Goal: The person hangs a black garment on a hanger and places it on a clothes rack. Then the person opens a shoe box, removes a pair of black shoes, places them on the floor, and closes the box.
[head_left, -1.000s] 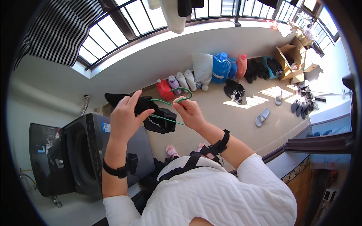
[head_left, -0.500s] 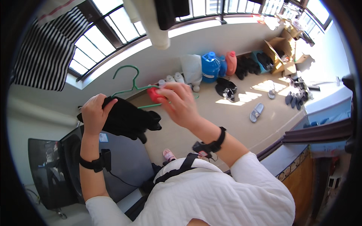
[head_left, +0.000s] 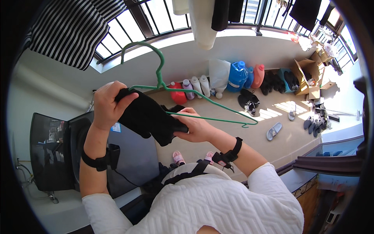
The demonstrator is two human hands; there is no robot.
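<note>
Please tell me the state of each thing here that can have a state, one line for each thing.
left hand: closed on the black garment.
right hand: closed on the garment's other end.
black garment: bunched, draped over the hanger's bar.
green hanger: tilted, hook up, carrying the garment.
cardboard box: flaps open.
striped cloth: hanging.

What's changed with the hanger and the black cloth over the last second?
The green hanger has been lifted and turned, hook now up. The black garment now lies over its bar, gripped by the left hand and right hand. Bottles on the floor are unmoved.
</note>
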